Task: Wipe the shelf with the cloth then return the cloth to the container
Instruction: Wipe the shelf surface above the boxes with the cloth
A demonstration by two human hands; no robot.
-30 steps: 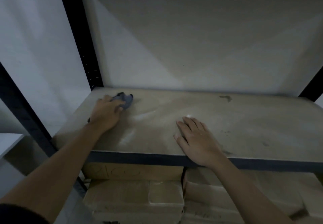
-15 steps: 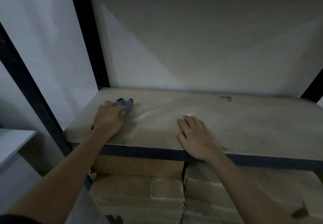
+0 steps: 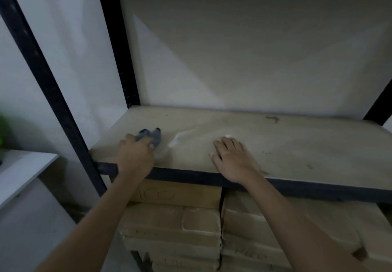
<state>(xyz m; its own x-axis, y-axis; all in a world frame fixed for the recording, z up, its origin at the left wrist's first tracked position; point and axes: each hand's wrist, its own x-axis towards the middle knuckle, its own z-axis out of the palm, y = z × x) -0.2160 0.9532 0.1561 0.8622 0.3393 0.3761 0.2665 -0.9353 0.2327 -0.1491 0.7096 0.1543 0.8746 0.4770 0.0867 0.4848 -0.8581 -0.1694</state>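
Observation:
A dusty tan shelf board (image 3: 286,144) with a black front rail spans the middle of the head view. My left hand (image 3: 135,157) presses a small grey-blue cloth (image 3: 151,136) onto the board near its left front corner; only the cloth's far end shows past my fingers. My right hand (image 3: 231,159) lies flat, fingers together, on the board's front middle and holds nothing. A pale smear (image 3: 180,137) on the board lies between the two hands. No container for the cloth is in view.
Black uprights (image 3: 53,93) frame the shelf on the left, another (image 3: 379,106) at the back right. Stacked cardboard boxes (image 3: 174,225) fill the level below. A white ledge (image 3: 23,172) juts out at the left, with something green (image 3: 3,131) above it.
My left hand has drawn the cloth back toward the shelf's front edge. The right hand has stayed put. The view has swung a little left.

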